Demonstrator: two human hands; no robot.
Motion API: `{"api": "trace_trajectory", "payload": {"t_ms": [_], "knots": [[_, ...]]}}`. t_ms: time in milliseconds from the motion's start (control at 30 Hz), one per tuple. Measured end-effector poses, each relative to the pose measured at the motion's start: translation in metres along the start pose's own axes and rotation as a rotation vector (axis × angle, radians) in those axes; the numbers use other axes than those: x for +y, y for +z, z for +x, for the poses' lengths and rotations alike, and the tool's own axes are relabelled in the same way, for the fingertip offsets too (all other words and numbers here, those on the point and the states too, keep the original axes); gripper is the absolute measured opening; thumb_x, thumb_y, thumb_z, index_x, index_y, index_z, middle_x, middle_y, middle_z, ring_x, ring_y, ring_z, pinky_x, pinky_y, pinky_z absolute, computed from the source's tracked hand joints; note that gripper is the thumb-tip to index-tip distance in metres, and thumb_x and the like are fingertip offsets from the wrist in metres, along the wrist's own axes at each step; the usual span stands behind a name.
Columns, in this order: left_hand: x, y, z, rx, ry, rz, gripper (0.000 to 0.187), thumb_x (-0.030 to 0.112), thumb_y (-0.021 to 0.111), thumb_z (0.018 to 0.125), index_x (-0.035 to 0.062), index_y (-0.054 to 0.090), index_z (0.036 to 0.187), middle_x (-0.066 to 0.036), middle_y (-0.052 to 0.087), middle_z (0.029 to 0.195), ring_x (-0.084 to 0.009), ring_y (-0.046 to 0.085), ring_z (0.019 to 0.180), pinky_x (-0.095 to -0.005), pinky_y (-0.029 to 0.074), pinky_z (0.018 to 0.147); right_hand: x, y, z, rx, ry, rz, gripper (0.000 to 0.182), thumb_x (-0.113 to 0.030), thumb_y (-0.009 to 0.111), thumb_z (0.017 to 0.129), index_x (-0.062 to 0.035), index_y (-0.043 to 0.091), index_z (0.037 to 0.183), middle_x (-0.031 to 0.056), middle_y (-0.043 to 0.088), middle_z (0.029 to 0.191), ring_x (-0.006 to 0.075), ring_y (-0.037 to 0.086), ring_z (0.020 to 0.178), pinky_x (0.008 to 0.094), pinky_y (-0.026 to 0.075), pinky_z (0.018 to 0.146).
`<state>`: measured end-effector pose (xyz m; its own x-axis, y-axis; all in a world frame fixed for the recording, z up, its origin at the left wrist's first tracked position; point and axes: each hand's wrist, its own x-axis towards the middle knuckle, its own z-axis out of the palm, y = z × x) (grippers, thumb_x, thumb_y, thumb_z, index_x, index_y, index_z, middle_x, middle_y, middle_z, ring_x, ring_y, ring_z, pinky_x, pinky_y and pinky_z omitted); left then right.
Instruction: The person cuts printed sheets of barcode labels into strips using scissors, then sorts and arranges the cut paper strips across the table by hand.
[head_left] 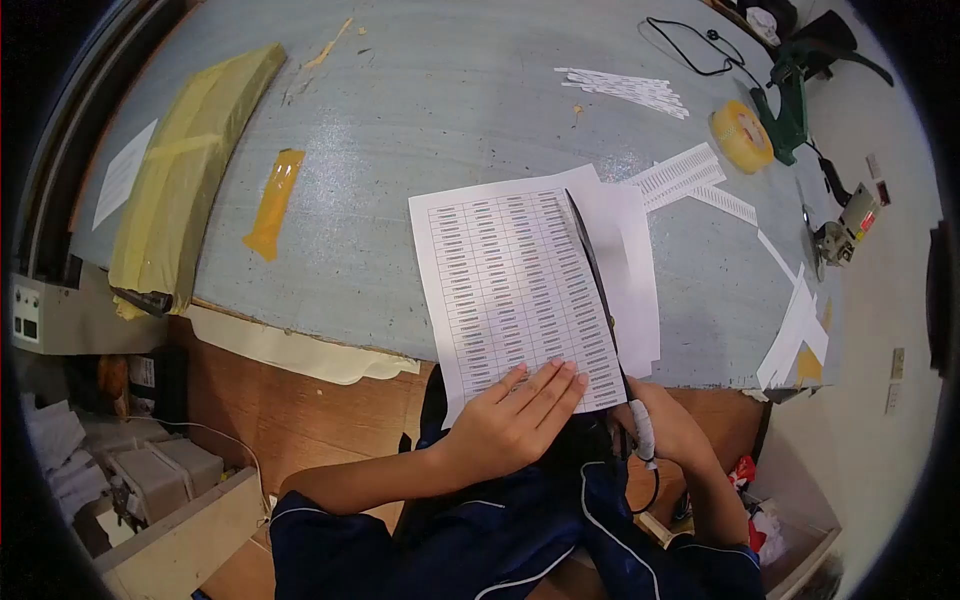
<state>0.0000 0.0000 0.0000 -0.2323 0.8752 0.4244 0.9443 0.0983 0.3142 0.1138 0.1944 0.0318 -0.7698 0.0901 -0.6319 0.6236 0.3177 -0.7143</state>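
A sheet printed with a table of small labels [510, 290] lies over the front edge of the table, its lower end over my lap. My left hand [515, 415] rests on its lower part, fingers stretched out flat and apart. Closed around the wrapped handle of a pair of scissors [598, 275] is my right hand [665, 425], at the sheet's lower right corner. The long dark blade runs up along the sheet's right side. More white sheets [640, 270] lie beneath and to the right. Part of the handle and some right fingers are hidden.
Cut label strips [685, 178] and a pile of thin paper slivers [625, 90] lie on the table [350, 240]. A tape roll [742, 137], a green tape dispenser [790, 105] and a black cable [700, 60] are at the right. A tape-wrapped block [195, 170] stands left.
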Motion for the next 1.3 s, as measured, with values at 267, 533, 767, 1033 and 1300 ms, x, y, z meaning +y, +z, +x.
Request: {"api": "trace_trajectory", "payload": {"t_ms": [267,533,767,1033,1300], "knots": [[0.0,-0.004,0.0,-0.005,-0.007,0.021,0.032,0.012,0.055,0.085,0.0023,0.062,0.114,-0.015,0.063,0.115,-0.0217,0.061,0.109,-0.0365,0.052,0.084,-0.002,0.003,0.0,0.046,0.012,-0.014,0.027,-0.015,0.05,0.091,0.0113,0.051,0.099,0.0149,0.058,0.063,0.0213,0.062,0.052,0.0312,0.049,0.049],[0.002,-0.001,0.0,0.001,-0.029,-0.032,0.033,0.011,0.055,0.081,0.0018,0.062,0.112,-0.015,0.063,0.113,-0.0228,0.062,0.106,-0.0361,0.052,0.084,0.007,-0.003,0.0,0.035,-0.098,-0.071,0.033,-0.02,0.051,0.091,0.0094,0.051,0.104,0.0153,0.061,0.068,0.0201,0.061,0.056,0.031,0.048,0.053],[0.004,0.006,-0.003,0.018,-0.027,-0.026,0.031,0.011,0.058,0.08,0.0027,0.063,0.109,-0.014,0.065,0.109,-0.0241,0.062,0.104,-0.0373,0.052,0.085,-0.001,-0.001,-0.004,0.06,-0.058,-0.013,0.035,-0.027,0.049,0.094,0.0062,0.052,0.105,0.0105,0.06,0.068,0.0167,0.06,0.055,0.0286,0.047,0.051],[0.008,0.004,-0.005,0.017,-0.037,-0.025,0.029,0.011,0.062,0.079,0.0027,0.063,0.107,-0.013,0.064,0.109,-0.0258,0.061,0.105,-0.0392,0.05,0.086,0.003,-0.002,0.0,-0.01,-0.011,0.075,0.035,-0.027,0.049,0.094,0.0062,0.05,0.105,0.0103,0.059,0.066,0.0166,0.06,0.053,0.0285,0.047,0.048],[0.022,-0.013,0.001,-0.054,0.039,-0.153,0.032,0.019,0.064,0.08,0.0061,0.063,0.109,-0.009,0.06,0.118,-0.0283,0.053,0.115,-0.0431,0.047,0.091,0.001,-0.001,-0.001,0.006,-0.021,0.107,0.028,-0.017,0.048,0.089,0.0069,0.051,0.104,0.0114,0.059,0.064,0.0188,0.061,0.054,0.0296,0.048,0.049]]}}
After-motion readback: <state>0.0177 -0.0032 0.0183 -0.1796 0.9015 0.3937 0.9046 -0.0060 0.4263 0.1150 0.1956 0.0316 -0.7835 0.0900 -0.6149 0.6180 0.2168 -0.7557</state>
